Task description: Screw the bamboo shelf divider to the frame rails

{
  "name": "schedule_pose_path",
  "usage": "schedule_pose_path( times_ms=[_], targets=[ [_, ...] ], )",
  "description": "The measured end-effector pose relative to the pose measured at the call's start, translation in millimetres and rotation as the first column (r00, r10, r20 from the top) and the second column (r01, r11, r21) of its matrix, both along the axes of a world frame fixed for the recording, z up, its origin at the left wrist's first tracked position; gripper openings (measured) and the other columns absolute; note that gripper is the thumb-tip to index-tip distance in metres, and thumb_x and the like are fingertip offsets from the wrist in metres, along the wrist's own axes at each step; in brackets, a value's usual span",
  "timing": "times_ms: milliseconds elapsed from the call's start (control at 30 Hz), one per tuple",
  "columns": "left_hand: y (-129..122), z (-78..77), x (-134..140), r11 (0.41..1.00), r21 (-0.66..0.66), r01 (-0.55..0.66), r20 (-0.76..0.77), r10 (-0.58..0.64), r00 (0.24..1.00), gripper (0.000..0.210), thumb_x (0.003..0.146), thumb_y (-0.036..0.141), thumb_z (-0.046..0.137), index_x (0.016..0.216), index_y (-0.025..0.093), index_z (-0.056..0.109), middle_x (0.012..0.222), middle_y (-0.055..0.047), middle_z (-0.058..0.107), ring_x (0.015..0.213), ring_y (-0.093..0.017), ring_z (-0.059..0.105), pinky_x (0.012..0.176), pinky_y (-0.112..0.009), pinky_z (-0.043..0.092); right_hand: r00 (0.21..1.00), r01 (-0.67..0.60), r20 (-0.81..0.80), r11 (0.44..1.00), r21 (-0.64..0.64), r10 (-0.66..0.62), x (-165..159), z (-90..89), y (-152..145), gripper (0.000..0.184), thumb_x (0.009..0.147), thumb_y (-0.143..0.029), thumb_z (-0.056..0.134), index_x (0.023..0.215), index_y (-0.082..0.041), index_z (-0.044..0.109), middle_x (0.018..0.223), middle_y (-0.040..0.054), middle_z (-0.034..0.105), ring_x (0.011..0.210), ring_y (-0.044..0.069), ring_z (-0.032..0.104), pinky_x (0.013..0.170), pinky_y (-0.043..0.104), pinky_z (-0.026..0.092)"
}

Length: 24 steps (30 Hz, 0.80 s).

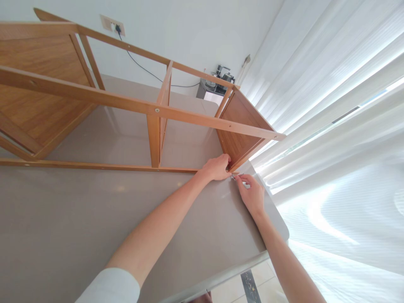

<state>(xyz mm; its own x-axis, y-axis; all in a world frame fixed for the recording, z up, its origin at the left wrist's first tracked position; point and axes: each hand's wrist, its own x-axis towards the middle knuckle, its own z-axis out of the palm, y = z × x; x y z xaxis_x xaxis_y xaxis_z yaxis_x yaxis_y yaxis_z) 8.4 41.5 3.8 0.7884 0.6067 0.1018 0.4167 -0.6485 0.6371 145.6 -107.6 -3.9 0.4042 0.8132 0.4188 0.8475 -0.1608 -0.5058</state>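
A wooden shelf frame (189, 115) lies on its side on the grey table, with a framed panel at each end and a crosspiece near its middle. My left hand (217, 167) is closed around its lower rail, at the corner by the right-hand end panel (241, 122). Just right of that corner, my right hand (251, 194) pinches a small, thin metal piece (233, 176) against the rail's end. Its exact kind is too small to make out, and the fingers partly cover it. Screw heads show along the upper rail.
The grey table (94, 219) has a rounded corner at right, close to my right forearm. White curtains (341, 168) hang beyond it. At the back, a kettle (227, 77) stands on a small cabinet, and a black cord runs to a wall socket (112, 25).
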Motion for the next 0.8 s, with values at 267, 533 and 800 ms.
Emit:
schedule_pose_path(
  times_ms=[267, 533, 800],
  targets=[
    [-0.3, 1.1, -0.2, 1.0, -0.016, 0.009, -0.005, -0.009, 1.0, 0.043, 0.081, 0.047, 0.063, 0.115, 0.026, 0.047, 0.128, -0.006, 0.062, 0.108, -0.026, 0.066, 0.084, -0.036, 0.052, 0.958, -0.099, 0.269, 0.995, -0.01, 0.098, -3.6, -7.5, -0.6, 0.026, 0.096, -0.041, 0.051, 0.087, -0.024, 0.068, 0.09, 0.0061, 0.073, 0.091, 0.023, 0.065, 0.089, 0.039, 0.041],
    [-0.2, 2.1, -1.5, 1.0, -0.008, 0.02, -0.002, -0.02, 1.0, 0.043, 0.081, 0.045, 0.063, 0.116, 0.026, 0.046, 0.128, -0.004, 0.061, 0.105, -0.025, 0.066, 0.083, -0.036, 0.052, 0.942, -0.116, 0.314, 0.993, -0.018, 0.116, -6.7, -6.3, 0.1, 0.026, 0.098, -0.038, 0.049, 0.088, -0.023, 0.068, 0.087, 0.0065, 0.073, 0.088, 0.023, 0.064, 0.086, 0.039, 0.038],
    [0.0, 0.6, -0.6, 1.0, -0.002, 0.009, 0.002, -0.009, 1.0, 0.043, 0.082, 0.044, 0.063, 0.117, 0.025, 0.047, 0.129, -0.005, 0.062, 0.105, -0.025, 0.066, 0.084, -0.035, 0.052, 0.997, -0.037, 0.06, 0.999, -0.023, 0.038, -1.9, -4.7, 2.9, 0.033, 0.095, -0.051, 0.051, 0.09, -0.023, 0.068, 0.092, 0.0048, 0.075, 0.086, 0.022, 0.067, 0.084, 0.036, 0.045]
  ],
)
